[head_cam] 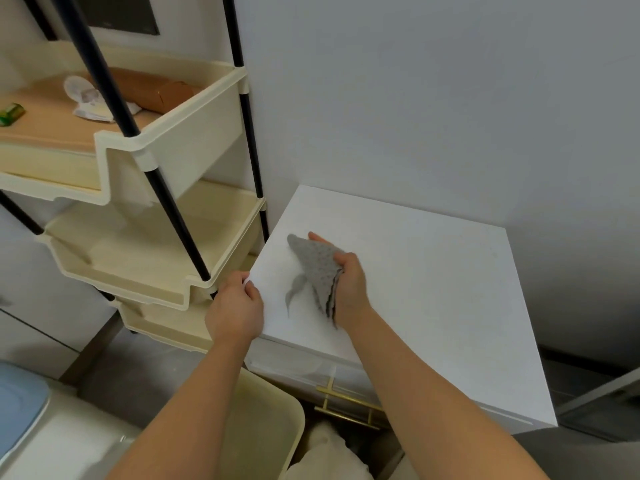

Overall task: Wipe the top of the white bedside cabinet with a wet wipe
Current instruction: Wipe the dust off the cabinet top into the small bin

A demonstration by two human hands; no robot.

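The white bedside cabinet stands against the wall, its flat top bare. My right hand is shut on a grey dotted wet wipe, held folded over the left part of the top, its tip pointing away from me. A shadow of the wipe falls on the surface beneath it. My left hand grips the cabinet's near left corner, fingers curled over the edge.
A cream tiered shelf rack with black poles stands tight against the cabinet's left side. Its top tray holds a brown box and papers. A cream bin sits below my arms. The cabinet drawer has a gold handle.
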